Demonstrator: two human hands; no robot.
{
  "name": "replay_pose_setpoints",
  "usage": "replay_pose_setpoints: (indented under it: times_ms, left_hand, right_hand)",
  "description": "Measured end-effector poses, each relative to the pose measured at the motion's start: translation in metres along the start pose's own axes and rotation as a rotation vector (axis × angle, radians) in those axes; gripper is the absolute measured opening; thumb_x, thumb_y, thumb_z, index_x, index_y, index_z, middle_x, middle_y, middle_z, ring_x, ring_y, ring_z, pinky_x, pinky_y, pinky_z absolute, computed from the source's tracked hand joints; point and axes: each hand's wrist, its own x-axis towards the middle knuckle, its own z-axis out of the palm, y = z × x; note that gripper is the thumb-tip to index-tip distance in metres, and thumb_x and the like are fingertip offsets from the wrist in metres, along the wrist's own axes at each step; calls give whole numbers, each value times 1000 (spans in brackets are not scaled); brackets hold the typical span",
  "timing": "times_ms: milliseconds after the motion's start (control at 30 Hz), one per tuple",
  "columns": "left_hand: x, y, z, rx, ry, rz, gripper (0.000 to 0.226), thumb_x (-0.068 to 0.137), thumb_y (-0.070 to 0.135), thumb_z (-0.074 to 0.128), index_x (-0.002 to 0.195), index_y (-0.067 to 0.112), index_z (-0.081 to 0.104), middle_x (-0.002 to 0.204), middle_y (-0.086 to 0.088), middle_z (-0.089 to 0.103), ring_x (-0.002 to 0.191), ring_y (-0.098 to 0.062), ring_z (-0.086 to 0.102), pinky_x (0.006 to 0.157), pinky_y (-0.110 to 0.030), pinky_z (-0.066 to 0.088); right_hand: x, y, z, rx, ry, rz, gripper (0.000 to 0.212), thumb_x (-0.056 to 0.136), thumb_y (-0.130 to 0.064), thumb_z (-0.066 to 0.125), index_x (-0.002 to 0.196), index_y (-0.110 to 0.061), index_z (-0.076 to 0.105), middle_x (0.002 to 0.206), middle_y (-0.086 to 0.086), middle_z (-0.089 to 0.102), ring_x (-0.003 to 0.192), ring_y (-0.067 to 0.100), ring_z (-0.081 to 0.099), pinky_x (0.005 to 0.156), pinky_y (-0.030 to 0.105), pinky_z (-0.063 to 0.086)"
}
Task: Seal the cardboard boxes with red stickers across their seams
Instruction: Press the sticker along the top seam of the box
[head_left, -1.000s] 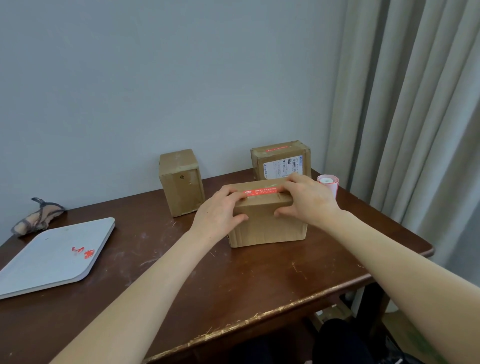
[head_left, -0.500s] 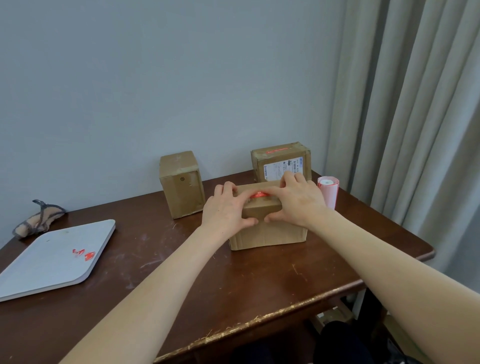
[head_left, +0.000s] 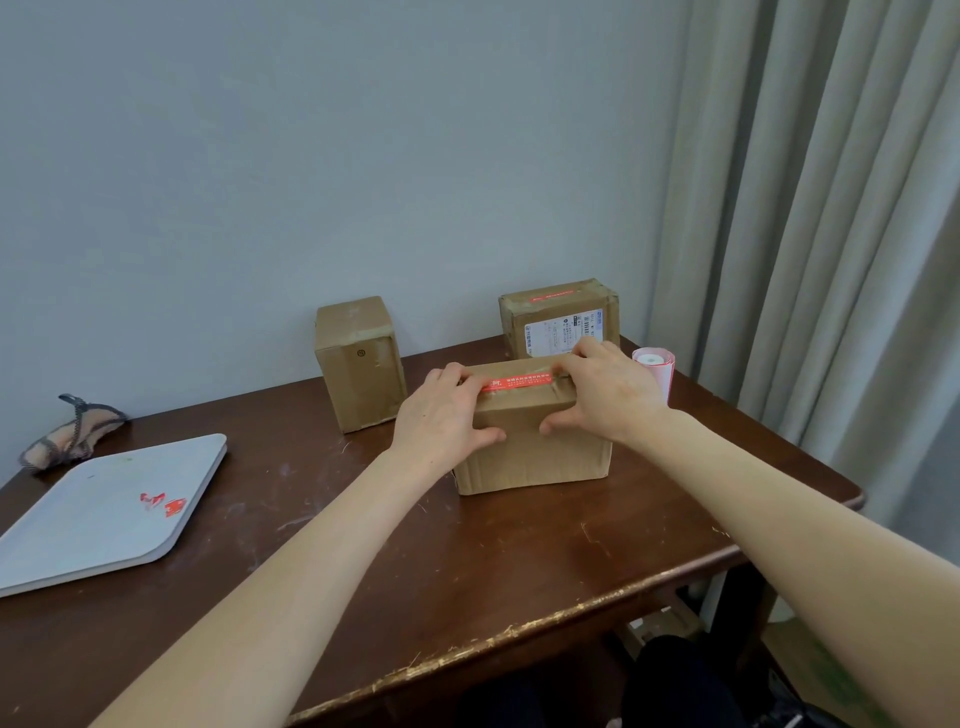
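The left hand (head_left: 447, 410) clamps the front box (head_left: 535, 452), at one o'clock on the table (head_left: 467, 571), fingers on top, thumb in front. The red sticker (head_left: 514, 382) lies across its top between the hands. The right hand (head_left: 608, 395) clamps likewise. Uneven pressing might wrinkle the sticker or leave an end lifting.
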Motion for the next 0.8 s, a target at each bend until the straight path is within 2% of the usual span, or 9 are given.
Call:
replay_pose_setpoints:
  times_ms: [100,200,300,400,500,633,800]
  left_hand:
    - [-3,-2,1,-3,-1,5,71,80,54,63,140,24,40,137,4,43,122,-15,41,89,-29,46]
    - [-2,-2,1,-1,3,-4,69,81,53,63,140,24,41,137,4,43,122,-15,41,88,-30,46]
    - [-5,0,2,-7,12,1,68,82,49,63,141,28,38,138,3,44,124,-17,42,90,-31,46]
    - [-6,2,2,-34,-3,33,65,85,42,62,142,40,31,138,-2,43,123,-22,42,92,-32,45]
    - [-4,3,1,-38,-27,34,61,87,39,60,140,45,31,137,-5,42,124,-26,40,94,-34,45]
    - [-6,2,3,-21,-36,41,59,87,36,59,139,45,32,138,-6,40,124,-27,39,94,-35,45]
    - [-4,3,3,1,-34,36,60,87,36,58,140,44,31,138,-5,39,126,-26,38,92,-34,45]
  right_hand:
    - [-1,0,0,-43,-3,-20,74,75,-66,65,139,-34,44,126,1,44,118,20,41,86,33,45]
    - [0,-1,1,-21,-19,-3,71,74,-66,65,136,-34,49,124,0,43,118,19,39,85,34,46]
    - [-1,-1,2,-36,-1,-4,71,75,-66,64,136,-35,45,125,1,43,118,20,41,83,34,46]
    - [-5,-3,5,-93,51,-53,71,76,-68,61,139,-42,38,123,2,45,117,22,43,90,35,41]
    - [-8,-9,10,-94,76,-98,66,78,-66,59,138,-48,40,121,2,43,117,23,41,97,36,35]
    - [-9,-9,13,-71,91,-120,59,83,-60,58,138,-48,41,121,3,43,118,23,41,96,36,36]
    - [-5,-11,10,-88,70,-119,58,84,-61,56,139,-48,40,121,2,42,117,22,40,94,36,36]
